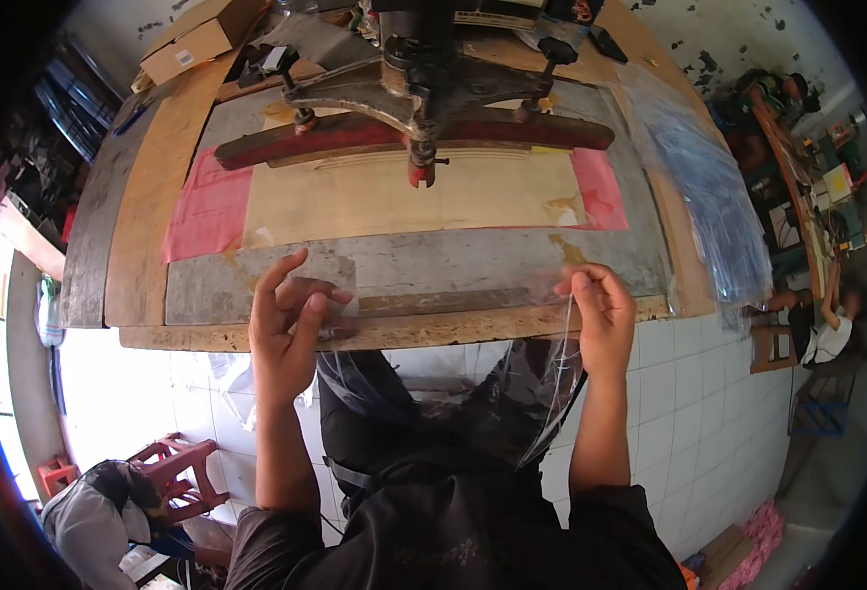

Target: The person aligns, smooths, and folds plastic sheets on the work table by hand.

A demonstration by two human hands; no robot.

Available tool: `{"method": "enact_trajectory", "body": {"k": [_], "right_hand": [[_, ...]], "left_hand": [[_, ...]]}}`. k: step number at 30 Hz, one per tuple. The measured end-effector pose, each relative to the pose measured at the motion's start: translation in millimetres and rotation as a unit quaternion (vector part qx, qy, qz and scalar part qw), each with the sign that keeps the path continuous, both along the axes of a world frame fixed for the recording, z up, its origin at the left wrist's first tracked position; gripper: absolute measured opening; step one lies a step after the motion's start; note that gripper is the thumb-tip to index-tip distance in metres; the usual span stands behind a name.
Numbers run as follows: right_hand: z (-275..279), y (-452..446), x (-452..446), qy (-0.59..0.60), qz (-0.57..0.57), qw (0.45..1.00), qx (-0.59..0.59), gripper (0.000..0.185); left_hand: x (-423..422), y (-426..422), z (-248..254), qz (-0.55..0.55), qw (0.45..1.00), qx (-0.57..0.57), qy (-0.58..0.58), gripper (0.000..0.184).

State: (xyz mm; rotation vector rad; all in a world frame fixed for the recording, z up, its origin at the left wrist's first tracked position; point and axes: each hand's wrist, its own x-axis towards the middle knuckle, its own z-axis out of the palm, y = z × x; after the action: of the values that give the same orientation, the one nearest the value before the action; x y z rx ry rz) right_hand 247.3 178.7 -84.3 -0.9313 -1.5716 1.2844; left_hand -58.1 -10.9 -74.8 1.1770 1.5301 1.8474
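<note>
A clear, glossy plastic sheet (443, 379) hangs between my two hands, over my lap at the front edge of the workbench. My left hand (288, 329) pinches its left side between thumb and fingers, with the index finger raised. The opposite edge is gripped between the thumb and fingers of my right hand (603, 313), and a creased strip trails down from there. Ahead of both hands, a pale flat panel (414, 197) with pink tape (207, 206) at its ends lies on the grey board, beneath the press's red bar (355, 140).
A pile of clear bluish plastic sheets (714, 197) lies on the right of the bench. A cardboard box (193, 44) sits at the back left. Red stools (183, 472) and a person (109, 511) are at lower left; another person (832, 334) is at right.
</note>
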Motion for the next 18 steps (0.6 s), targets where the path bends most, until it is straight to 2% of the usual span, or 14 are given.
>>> {"method": "enact_trajectory", "body": {"k": [3, 5, 8, 18], "right_hand": [[3.3, 2.2, 1.1, 0.006, 0.003, 1.0, -0.011, 0.019], [7.2, 2.4, 1.9, 0.005, -0.005, 1.0, -0.023, 0.019], [3.8, 4.9, 6.1, -0.002, -0.012, 0.999, -0.031, 0.022], [5.8, 7.2, 7.6, -0.01, -0.013, 1.0, -0.024, 0.024]], "left_hand": [[-5.0, 0.2, 1.6, 0.041, 0.998, -0.052, -0.022, 0.039], [-11.9, -1.3, 5.1, 0.004, 0.995, -0.089, -0.04, 0.034], [-14.0, -3.2, 4.8, -0.028, 0.993, -0.075, -0.089, 0.032], [-12.1, -3.4, 9.2, -0.021, 0.992, -0.08, -0.1, 0.039]]}}
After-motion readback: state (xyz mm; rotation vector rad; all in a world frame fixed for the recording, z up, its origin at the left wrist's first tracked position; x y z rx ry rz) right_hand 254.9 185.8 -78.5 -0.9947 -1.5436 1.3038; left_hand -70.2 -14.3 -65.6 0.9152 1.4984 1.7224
